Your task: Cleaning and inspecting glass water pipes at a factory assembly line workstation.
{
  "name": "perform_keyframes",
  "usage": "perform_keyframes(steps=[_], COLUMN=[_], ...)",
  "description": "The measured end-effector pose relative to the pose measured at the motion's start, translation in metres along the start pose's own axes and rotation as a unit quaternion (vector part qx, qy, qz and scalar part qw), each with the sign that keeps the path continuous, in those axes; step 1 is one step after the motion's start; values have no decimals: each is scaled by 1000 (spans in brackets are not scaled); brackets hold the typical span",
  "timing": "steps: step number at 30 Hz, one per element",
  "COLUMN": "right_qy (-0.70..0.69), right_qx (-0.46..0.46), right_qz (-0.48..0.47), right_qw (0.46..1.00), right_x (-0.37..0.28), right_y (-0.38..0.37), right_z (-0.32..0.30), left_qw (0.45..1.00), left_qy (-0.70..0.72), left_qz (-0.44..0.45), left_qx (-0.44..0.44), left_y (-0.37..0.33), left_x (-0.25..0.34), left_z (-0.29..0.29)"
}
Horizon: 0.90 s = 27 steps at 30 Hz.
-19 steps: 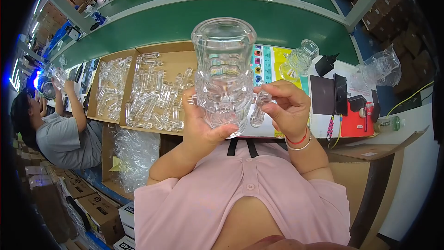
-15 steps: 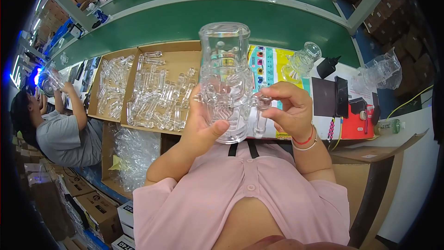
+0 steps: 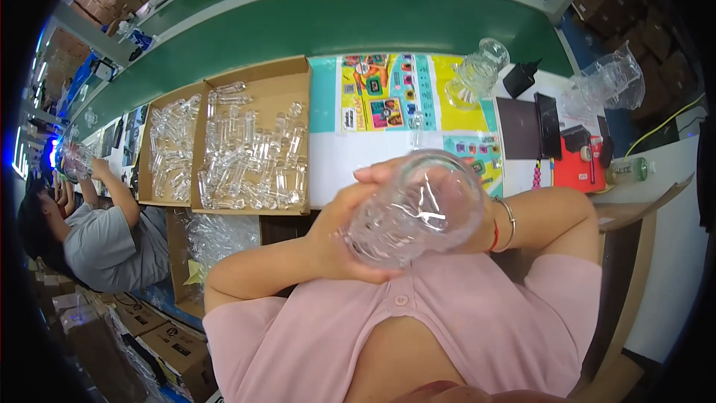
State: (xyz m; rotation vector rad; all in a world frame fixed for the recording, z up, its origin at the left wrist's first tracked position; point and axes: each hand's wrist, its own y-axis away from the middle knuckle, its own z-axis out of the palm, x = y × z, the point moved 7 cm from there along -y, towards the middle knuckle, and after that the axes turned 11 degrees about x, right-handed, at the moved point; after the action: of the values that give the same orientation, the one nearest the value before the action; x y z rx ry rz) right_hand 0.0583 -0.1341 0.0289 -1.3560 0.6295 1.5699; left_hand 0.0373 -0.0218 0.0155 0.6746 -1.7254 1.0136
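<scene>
You have a green worktable (image 3: 335,19) before you, stretching across twelve o'clock. At ten, two shallow cardboard trays (image 3: 304,93) rest side by side on it. A printed sheet (image 3: 327,97) lies at twelve, bearing a small clear glass piece (image 3: 416,128) and, towards your one, a clear glass vessel (image 3: 475,77). Near your two sits a black bottle (image 3: 520,79); just past two, a red item (image 3: 573,173).

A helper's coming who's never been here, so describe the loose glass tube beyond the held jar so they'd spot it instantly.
Along the near side of the green bench is a cardboard tray; right of it, a colourful poster. On the poster, beyond the held glass jar, is the glass tube. It sits alone, while similar clear pieces lie heaped in the tray.
</scene>
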Motion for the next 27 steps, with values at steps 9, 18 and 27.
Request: perform_keyframes(steps=[9,18,27], right_qy=[281,-269,-119], right_qx=[100,73,57], right_qz=[-94,213,135], right_qw=[950,936,982], right_x=[-10,-14,-23], right_y=[-2,-26,-21], right_z=[-9,12,0], left_qw=[962,938,978], left_qy=[157,235,130], left_qz=[-208,-220,-146], left_qx=[81,129,78], left_y=[13,10,-1], left_x=[-28,-10,-5], left_z=[5,-6,-5])
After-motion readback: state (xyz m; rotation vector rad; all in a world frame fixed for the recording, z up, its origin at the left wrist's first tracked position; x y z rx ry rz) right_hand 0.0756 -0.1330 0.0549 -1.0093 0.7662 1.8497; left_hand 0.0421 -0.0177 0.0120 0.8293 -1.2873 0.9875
